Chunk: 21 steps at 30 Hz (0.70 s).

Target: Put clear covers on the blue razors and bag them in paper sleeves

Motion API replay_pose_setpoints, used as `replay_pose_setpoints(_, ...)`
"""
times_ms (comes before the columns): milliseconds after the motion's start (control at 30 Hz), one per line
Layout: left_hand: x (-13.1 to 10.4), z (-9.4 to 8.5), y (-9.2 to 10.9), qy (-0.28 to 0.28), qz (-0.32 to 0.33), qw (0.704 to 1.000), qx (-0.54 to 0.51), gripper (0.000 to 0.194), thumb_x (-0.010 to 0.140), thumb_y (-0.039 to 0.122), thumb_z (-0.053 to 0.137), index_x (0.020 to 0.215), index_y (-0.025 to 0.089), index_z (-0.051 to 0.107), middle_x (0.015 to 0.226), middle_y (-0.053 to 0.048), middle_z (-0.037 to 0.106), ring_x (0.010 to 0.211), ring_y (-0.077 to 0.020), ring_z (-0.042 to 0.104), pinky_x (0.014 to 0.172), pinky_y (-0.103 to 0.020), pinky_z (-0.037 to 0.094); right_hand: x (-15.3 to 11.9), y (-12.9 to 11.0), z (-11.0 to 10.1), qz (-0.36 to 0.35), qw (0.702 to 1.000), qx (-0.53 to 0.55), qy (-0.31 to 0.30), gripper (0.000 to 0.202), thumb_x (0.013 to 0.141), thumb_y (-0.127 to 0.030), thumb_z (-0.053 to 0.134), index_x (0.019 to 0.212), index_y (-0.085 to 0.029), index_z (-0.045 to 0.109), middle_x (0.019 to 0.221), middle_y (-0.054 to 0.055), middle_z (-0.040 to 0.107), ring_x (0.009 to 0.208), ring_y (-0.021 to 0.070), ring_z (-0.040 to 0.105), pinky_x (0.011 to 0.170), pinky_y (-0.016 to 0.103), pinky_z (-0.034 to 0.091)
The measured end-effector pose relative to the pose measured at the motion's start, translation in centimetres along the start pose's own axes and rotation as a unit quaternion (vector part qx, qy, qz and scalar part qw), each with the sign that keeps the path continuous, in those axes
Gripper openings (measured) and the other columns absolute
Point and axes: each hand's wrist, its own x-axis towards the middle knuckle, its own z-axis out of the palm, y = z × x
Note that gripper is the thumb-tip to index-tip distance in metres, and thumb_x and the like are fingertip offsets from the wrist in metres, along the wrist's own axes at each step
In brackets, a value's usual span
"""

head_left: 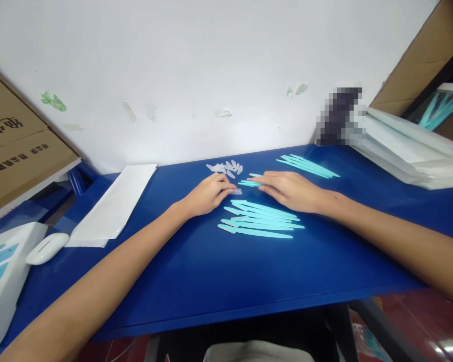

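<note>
Pinched in my left hand (210,193) is a small clear plastic cap (237,191), held low over the blue table. My right hand (289,190), to the right, has its fingers closed around a few thin turquoise eyebrow razors (249,183), whose ends point toward the cap. Cap and razors are apart. Behind my left hand lies a loose pile of clear caps (226,167). Several turquoise razors (264,221) are fanned out in front of my hands, heads to the left. Another group of razors (307,166) lies beyond my right hand.
The blue table (226,281) meets a white wall (196,65). On the left are a white plastic sheet (115,206), a white oval case (48,249), a power strip (7,281) and a cardboard box (18,130). White bags (411,146) are stacked at the right.
</note>
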Motion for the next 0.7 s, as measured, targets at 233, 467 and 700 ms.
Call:
replay_pose_setpoints(233,0.2,-0.1,0.1,-0.008,0.036,0.999,0.026,0.034,0.105,0.029,0.045,0.12,0.015,0.073,0.104,-0.012,0.065,0.099,-0.0243,0.06,0.091,-0.039,0.05,-0.2,-0.1,-0.4,-0.032,0.999,-0.038,-0.02,0.044,0.106,-0.032,0.037,0.143,-0.025,0.06,0.115,0.01,0.074,0.093,0.0252,0.071,0.075,0.035,0.05)
replay_pose_setpoints(467,0.2,0.1,-0.2,-0.003,0.041,0.999,0.004,0.033,0.105,0.027,0.046,0.12,0.014,0.072,0.104,-0.011,0.064,0.101,-0.0235,0.06,0.093,-0.038,0.051,-0.1,-0.8,-0.4,-0.032,0.988,-0.141,-0.047,0.044,0.105,-0.029,0.037,0.144,-0.028,0.06,0.105,0.009,0.073,0.075,0.0205,0.068,0.058,0.029,0.039)
replay_pose_setpoints(700,0.4,0.0,0.0,-0.009,0.036,0.999,-0.004,0.032,0.104,0.026,0.047,0.119,0.015,0.073,0.102,-0.011,0.064,0.098,-0.0234,0.061,0.093,-0.039,0.051,0.3,-1.7,-0.5,-0.009,0.976,-0.207,-0.074,0.047,0.105,-0.029,0.035,0.147,-0.03,0.055,0.106,0.01,0.071,0.06,0.0165,0.06,0.051,0.029,0.023)
